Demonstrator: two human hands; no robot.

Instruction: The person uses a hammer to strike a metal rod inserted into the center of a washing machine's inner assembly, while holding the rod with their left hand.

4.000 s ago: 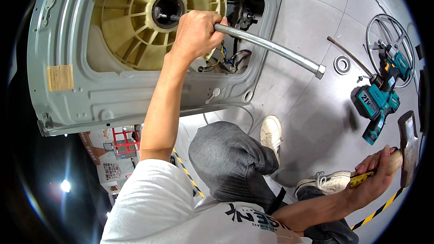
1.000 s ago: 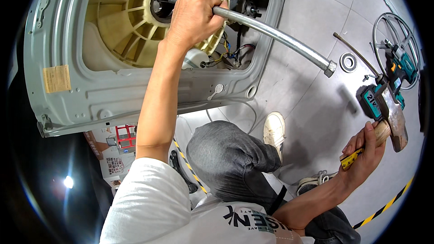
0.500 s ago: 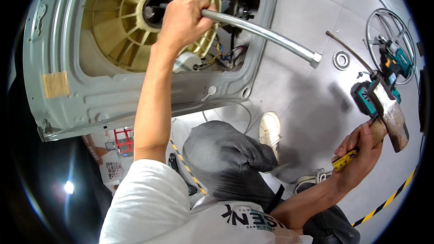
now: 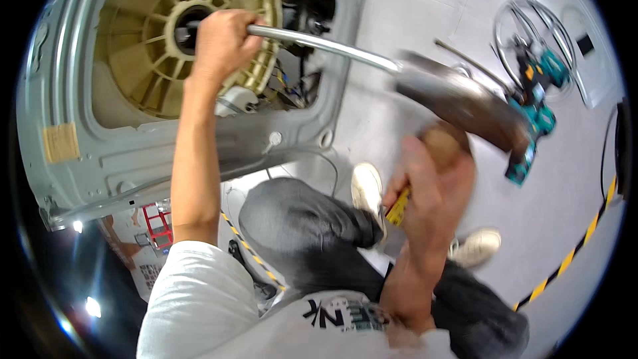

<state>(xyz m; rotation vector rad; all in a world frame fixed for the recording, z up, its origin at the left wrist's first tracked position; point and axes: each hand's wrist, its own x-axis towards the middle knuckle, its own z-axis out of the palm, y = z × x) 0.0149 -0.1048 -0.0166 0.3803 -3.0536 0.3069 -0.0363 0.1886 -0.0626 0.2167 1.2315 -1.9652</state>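
My left hand (image 4: 221, 41) grips a long silver metal pipe (image 4: 319, 43) near its inner end, at the dark hub of a cream ribbed drum (image 4: 153, 33) inside an open grey washing-machine casing (image 4: 80, 153) lying on its side. My right hand (image 4: 432, 179) is shut on the wooden handle of a hammer, whose blurred dark head (image 4: 465, 103) is at the pipe's outer end. A yellow strip shows under that hand's fingers.
A teal cordless drill (image 4: 531, 126) lies on the grey floor at the right, beside a wire ring frame (image 4: 525, 20) and a thin rod. My bent knee (image 4: 299, 219) and white shoes (image 4: 365, 186) are below. Yellow-black floor tape (image 4: 571, 259) runs along the right.
My right hand has swung the hammer up and to the left, from near the drill to the pipe's outer end. My left hand keeps its hold on the pipe.
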